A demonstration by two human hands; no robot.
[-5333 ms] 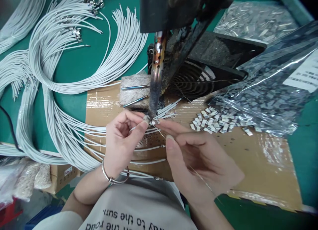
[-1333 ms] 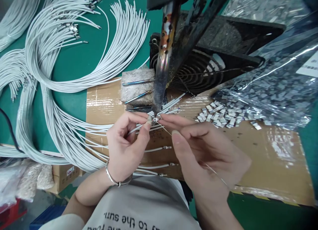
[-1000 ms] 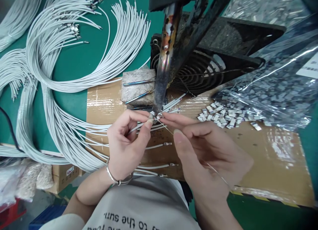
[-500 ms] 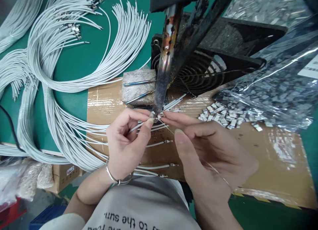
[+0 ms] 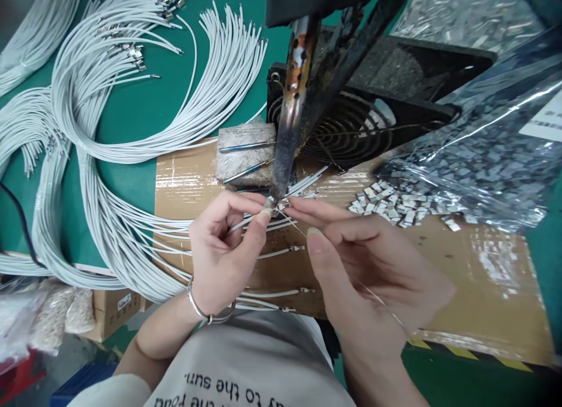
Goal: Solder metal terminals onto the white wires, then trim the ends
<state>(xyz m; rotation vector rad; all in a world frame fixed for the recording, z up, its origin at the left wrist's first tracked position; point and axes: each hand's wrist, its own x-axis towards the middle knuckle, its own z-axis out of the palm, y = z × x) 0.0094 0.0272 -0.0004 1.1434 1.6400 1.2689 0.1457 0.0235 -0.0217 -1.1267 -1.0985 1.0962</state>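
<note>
My left hand [image 5: 226, 249] pinches a white wire [image 5: 239, 225] close to its end, between thumb and index finger. Directly above those fingertips is the dark tip of a soldering iron [image 5: 285, 143], which slants down from a black holder. A thin solder wire [image 5: 295, 225] runs from near the tip past the thumb and across the palm of my right hand [image 5: 373, 266], which grips it. The right fingertips are beside small metal pieces at the iron's tip. What exactly touches the tip is partly hidden by fingers.
Loose metal terminals [image 5: 393, 205] lie right of the hands, before a clear bag [image 5: 483, 161] full of them. A black fan [image 5: 351, 123] stands behind the iron. White wire bundles [image 5: 153, 146] cover the left side. A wrapped block [image 5: 246, 155] carries metal rods. Cardboard [image 5: 474, 296] covers the worktop.
The hands, iron and solder wire keep nearly the same places. Only the view has shifted slightly.
</note>
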